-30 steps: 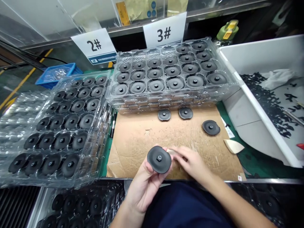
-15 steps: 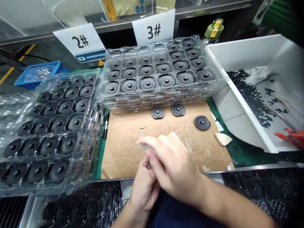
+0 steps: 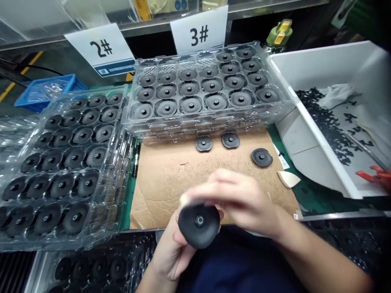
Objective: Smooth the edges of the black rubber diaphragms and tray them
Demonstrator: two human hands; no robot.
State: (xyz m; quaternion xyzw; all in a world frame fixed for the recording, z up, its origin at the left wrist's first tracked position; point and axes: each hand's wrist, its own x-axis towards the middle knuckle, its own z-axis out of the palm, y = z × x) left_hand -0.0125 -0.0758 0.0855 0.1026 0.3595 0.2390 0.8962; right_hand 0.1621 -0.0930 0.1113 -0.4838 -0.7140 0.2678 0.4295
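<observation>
A round black disc (image 3: 198,232) with a small hub in its middle faces up toward me, tilted, above the front of the cardboard. My left hand (image 3: 179,252) is closed on it from behind and below, its thumb at the disc's lower left edge. My right hand (image 3: 235,199), smeared by motion, lies over the disc's upper edge with fingers bent together. A pale bit shows at its fingertips; what it is I cannot make out. Two similar discs (image 3: 203,143) lie at the back of the cardboard sheet (image 3: 159,175), and one more (image 3: 262,157) at its right.
Stacked clear trays of black discs stand behind (image 3: 191,118) and at left (image 3: 104,171). To the right, a white bin (image 3: 330,162) holds black scraps and a red-handled tool (image 3: 374,176). A cream wedge (image 3: 288,179) and a black pen (image 3: 136,160) flank the cardboard.
The black disc has turned into view with its hub side up; before, the hands hid it. My right hand has shifted slightly right, along the disc's upper edge.
</observation>
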